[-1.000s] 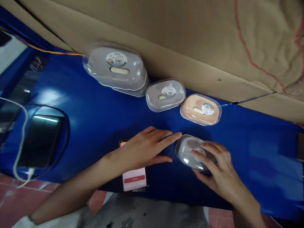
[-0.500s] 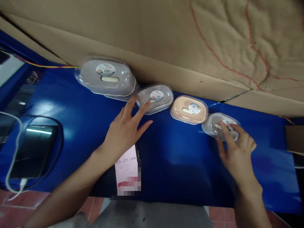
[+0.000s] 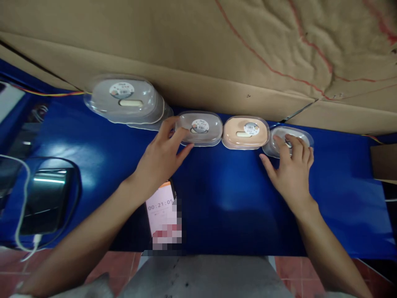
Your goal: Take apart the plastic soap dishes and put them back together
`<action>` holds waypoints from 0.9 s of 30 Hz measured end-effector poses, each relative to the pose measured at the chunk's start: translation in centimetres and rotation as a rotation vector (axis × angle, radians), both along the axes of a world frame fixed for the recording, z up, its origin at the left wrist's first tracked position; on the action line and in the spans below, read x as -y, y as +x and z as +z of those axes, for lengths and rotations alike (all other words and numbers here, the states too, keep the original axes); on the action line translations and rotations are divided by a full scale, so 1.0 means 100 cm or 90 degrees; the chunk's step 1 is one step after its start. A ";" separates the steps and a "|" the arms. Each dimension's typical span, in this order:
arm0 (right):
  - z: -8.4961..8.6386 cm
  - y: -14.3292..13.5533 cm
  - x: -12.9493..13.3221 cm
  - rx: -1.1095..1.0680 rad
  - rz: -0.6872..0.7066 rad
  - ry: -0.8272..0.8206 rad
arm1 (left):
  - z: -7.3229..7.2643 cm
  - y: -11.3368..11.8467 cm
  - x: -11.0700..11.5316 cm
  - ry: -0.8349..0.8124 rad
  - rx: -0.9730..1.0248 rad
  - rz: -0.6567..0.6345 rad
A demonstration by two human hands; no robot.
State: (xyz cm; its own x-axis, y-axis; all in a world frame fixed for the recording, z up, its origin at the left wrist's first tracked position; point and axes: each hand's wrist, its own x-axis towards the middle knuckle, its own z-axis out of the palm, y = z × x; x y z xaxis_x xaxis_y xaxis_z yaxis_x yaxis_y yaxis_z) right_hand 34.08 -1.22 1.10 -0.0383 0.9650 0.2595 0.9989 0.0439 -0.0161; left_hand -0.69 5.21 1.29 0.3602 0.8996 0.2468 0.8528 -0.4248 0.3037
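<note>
Looks like a stockroom or simple workroom, judging by brown cardboard [image 3: 186,58] behind a blue-covered counter [image 3: 238,207], barcoded labels [image 3: 251,128], red floor tiles [image 3: 288,269].

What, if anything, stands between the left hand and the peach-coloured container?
The small grey container stands between them: it sits on the left of the peach-coloured container, and the left hand has its fingers at the grey one's left end.
</note>
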 end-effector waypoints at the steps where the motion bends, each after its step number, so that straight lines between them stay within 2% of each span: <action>1: -0.002 0.001 -0.004 0.001 -0.004 0.002 | -0.001 0.001 -0.003 -0.001 0.004 -0.003; 8: -0.015 0.008 -0.021 -0.014 -0.026 0.015 | -0.004 0.004 -0.016 -0.010 0.017 -0.032; 14: -0.017 -0.001 -0.014 -0.074 0.011 0.000 | -0.006 0.001 -0.018 -0.023 0.021 -0.072; 22: -0.008 -0.035 0.017 -0.205 0.171 -0.042 | -0.006 0.008 0.000 -0.003 -0.007 -0.085; 25: -0.004 -0.043 0.030 -0.277 0.259 -0.067 | -0.001 0.012 0.010 0.014 0.017 -0.150; 27: -0.001 -0.044 0.046 -0.316 0.301 -0.084 | 0.008 0.010 0.027 -0.001 0.064 -0.218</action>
